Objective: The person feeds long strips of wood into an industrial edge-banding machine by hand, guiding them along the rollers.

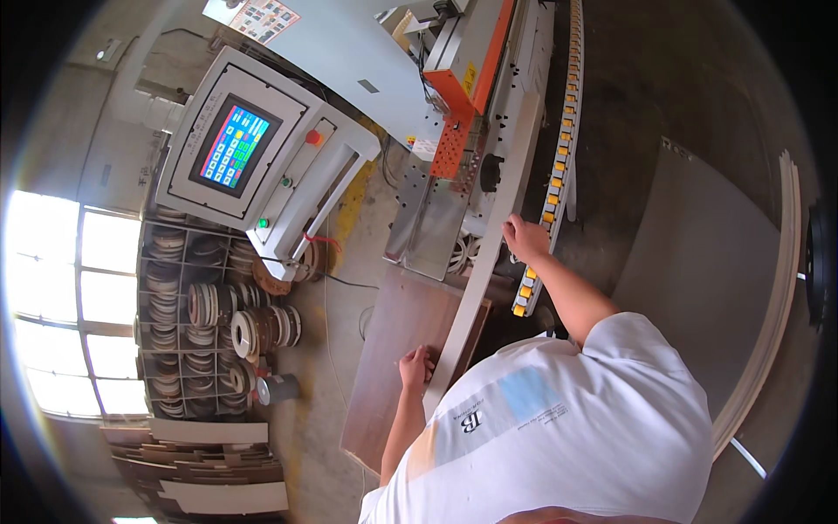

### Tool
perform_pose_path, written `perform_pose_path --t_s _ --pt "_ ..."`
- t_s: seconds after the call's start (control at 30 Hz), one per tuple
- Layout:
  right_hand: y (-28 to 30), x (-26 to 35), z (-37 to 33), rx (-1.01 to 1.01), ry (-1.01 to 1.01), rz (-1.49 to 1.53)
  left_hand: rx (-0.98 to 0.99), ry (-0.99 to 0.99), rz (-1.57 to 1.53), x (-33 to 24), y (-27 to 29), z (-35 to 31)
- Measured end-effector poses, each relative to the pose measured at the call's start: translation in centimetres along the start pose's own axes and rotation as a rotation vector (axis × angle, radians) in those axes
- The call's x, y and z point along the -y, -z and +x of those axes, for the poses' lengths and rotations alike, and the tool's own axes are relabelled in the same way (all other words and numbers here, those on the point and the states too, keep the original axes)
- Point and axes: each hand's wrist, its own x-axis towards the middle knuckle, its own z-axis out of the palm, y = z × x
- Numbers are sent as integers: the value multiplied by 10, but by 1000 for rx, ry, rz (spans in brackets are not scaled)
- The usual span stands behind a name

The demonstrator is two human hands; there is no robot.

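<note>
A long narrow grey-beige board (476, 301) runs slantwise from beside my body up along the edge of a woodworking machine (449, 144). At its right edge is my right hand (526, 240), fingers curled against it near the roller rail. Lower down, my left hand (415, 367) is closed at the left edge, with part of its grip hidden. Beneath that hand lies a wide brown wood-grain panel (393, 341).
A yellow-roller rail (556, 183) runs along the right. To the left stands a control panel (236, 144) with a lit screen. Beyond it are a rack of edging rolls (196, 306) and stacked board offcuts (209, 463). Large grey sheets (698, 288) lie at right.
</note>
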Motion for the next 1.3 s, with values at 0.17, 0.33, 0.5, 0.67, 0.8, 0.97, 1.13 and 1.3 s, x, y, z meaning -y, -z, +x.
perform_pose_path --t_s 0.17,0.33,0.5,0.67,0.8,0.97,1.13,1.3 --pt "0 3 0 59 -14 -52 -75 -78 -71 12 -1 -5" --pt "3 4 -1 108 -11 -59 -83 -114 -85 14 -4 -8" --pt "3 4 -1 131 4 -96 -102 -127 -96 12 -7 -11" --pt "2 4 0 117 11 -100 -107 -123 -90 12 -7 -10" --pt "3 5 1 123 13 -104 -102 -126 -78 12 -5 -8" --pt "5 9 2 129 13 -100 -107 -134 -72 12 -5 -8" --pt "5 4 2 135 12 -107 -112 -137 -65 12 -9 -8" --pt "5 5 3 158 12 -101 84 -328 47 -6 0 11"
